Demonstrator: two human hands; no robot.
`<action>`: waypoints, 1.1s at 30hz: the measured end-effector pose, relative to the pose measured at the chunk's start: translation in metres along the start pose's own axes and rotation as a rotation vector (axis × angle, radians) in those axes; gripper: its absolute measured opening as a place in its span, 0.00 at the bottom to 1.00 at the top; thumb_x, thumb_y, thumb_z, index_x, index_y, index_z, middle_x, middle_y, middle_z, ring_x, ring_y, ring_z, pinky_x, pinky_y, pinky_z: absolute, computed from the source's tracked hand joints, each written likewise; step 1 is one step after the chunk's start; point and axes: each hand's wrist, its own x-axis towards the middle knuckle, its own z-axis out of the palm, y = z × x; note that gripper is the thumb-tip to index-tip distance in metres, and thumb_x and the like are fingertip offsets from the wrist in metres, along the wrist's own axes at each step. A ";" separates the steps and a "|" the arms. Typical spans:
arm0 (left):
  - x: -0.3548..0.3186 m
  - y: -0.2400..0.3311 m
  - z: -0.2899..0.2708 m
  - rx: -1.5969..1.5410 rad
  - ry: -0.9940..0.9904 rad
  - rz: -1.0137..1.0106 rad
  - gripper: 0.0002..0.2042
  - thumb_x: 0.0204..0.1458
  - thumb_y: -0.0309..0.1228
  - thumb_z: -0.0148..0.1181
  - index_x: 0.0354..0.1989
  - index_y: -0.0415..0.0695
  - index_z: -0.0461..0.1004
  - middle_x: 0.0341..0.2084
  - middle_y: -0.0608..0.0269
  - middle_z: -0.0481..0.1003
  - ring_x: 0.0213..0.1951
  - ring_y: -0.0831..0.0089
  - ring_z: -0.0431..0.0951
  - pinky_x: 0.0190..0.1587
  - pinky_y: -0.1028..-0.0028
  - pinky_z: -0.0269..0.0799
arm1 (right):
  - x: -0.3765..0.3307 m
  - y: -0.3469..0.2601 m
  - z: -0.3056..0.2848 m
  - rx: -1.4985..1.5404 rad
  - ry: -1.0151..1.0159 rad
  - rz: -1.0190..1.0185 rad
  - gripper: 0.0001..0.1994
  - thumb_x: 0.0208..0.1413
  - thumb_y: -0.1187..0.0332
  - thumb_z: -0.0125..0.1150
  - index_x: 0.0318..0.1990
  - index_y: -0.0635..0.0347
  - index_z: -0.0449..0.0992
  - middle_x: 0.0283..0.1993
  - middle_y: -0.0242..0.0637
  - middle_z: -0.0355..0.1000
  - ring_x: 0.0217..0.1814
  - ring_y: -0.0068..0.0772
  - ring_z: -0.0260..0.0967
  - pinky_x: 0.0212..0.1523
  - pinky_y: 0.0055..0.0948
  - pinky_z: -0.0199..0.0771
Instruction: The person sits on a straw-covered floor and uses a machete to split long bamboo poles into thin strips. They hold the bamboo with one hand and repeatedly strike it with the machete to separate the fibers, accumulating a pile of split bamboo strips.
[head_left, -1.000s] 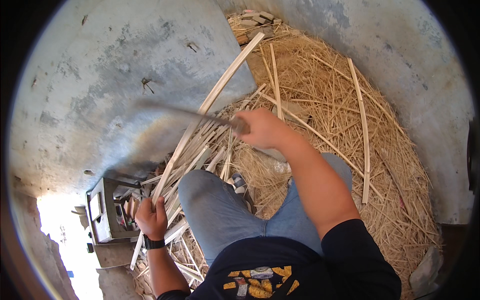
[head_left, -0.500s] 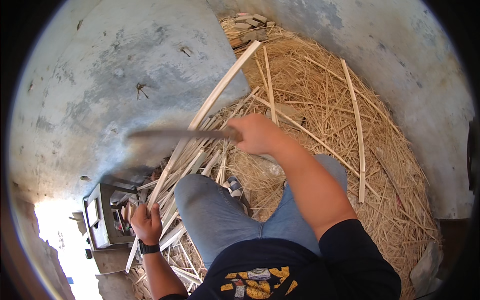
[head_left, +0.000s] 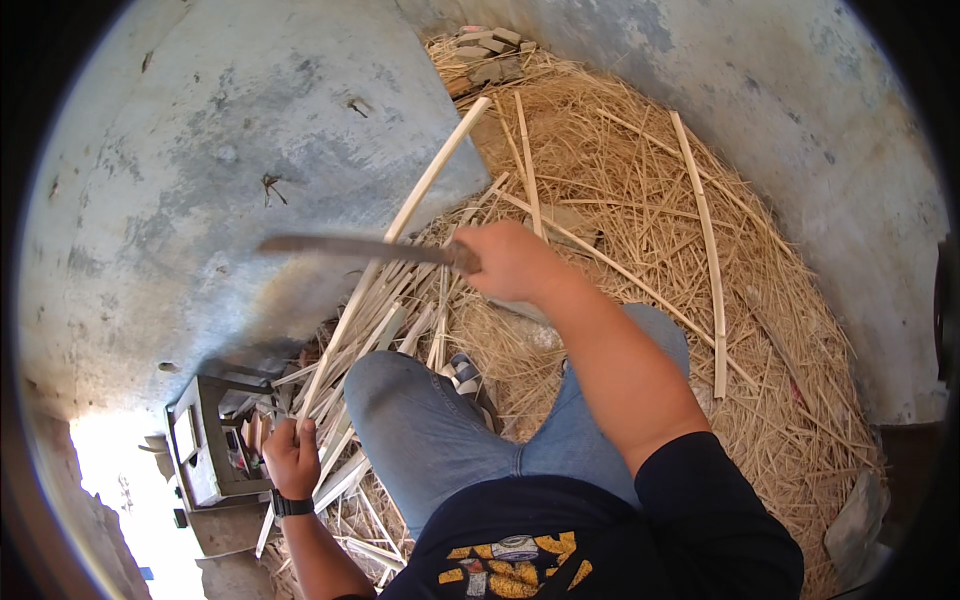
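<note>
So the person's sitting in a room ankle-deep in straw-coloured shavings [head_left: 640, 190], working on a long pale strip [head_left: 425, 185] that slants from near left up to the far side, over the left knee's side of the room. Left hand [head_left: 292, 455] has it by the near end, fingers curled round it, thumb lying along it. Right hand [head_left: 505, 262] has its fingers wrapped tight round the handle of a long dark blade [head_left: 335, 245]; fingertips are hidden from me. The blade points left and crosses the strip about midway, though I honestly can't tell if it's touching.

Looks to me like the trimming or shaving step. I'd say the next move calls for a steady left grip, the edge lined up flat to the strip, and that left thumb well clear.

Head count: two hands, one blade, one strip being held, one watch [head_left: 292, 504] on the left wrist, one boxy wooden cabinet [head_left: 207, 470] at near left. One wide strip [head_left: 705, 250] lies apart on the right. The heap of strips [head_left: 390, 325] left of the knees is too tangled to count, same with the bricks [head_left: 500, 40] at the far end.
</note>
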 end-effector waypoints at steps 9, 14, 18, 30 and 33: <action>-0.004 -0.006 0.000 0.065 -0.056 0.015 0.26 0.63 0.44 0.59 0.18 0.39 0.61 0.11 0.52 0.60 0.14 0.61 0.57 0.20 0.62 0.54 | 0.000 0.009 -0.007 -0.093 -0.065 0.060 0.14 0.45 0.67 0.65 0.42 0.54 0.77 0.35 0.48 0.78 0.42 0.55 0.77 0.43 0.50 0.76; 0.000 -0.004 0.002 0.040 -0.057 0.001 0.26 0.63 0.45 0.58 0.18 0.38 0.61 0.10 0.51 0.61 0.14 0.61 0.59 0.20 0.62 0.54 | -0.002 0.008 -0.007 -0.041 0.004 0.064 0.13 0.46 0.66 0.65 0.41 0.55 0.77 0.34 0.47 0.78 0.42 0.55 0.77 0.42 0.51 0.76; 0.002 0.000 0.004 0.026 -0.133 -0.056 0.22 0.64 0.40 0.55 0.20 0.38 0.64 0.12 0.54 0.61 0.18 0.65 0.59 0.24 0.61 0.53 | -0.001 -0.002 0.002 -0.018 -0.026 0.003 0.11 0.48 0.64 0.66 0.39 0.55 0.77 0.33 0.47 0.77 0.38 0.56 0.76 0.39 0.48 0.74; -0.005 -0.008 -0.001 0.049 -0.065 -0.016 0.24 0.62 0.42 0.60 0.18 0.39 0.62 0.11 0.52 0.61 0.15 0.62 0.60 0.20 0.62 0.54 | 0.001 0.017 -0.022 0.134 0.115 0.224 0.16 0.50 0.61 0.67 0.45 0.56 0.78 0.36 0.47 0.79 0.42 0.52 0.78 0.44 0.48 0.77; -0.002 -0.001 0.009 0.027 -0.036 -0.009 0.24 0.62 0.42 0.60 0.18 0.39 0.62 0.11 0.51 0.61 0.15 0.60 0.60 0.21 0.62 0.53 | -0.001 0.000 -0.003 0.095 -0.047 0.047 0.14 0.55 0.58 0.67 0.43 0.56 0.79 0.32 0.45 0.78 0.37 0.47 0.78 0.40 0.43 0.76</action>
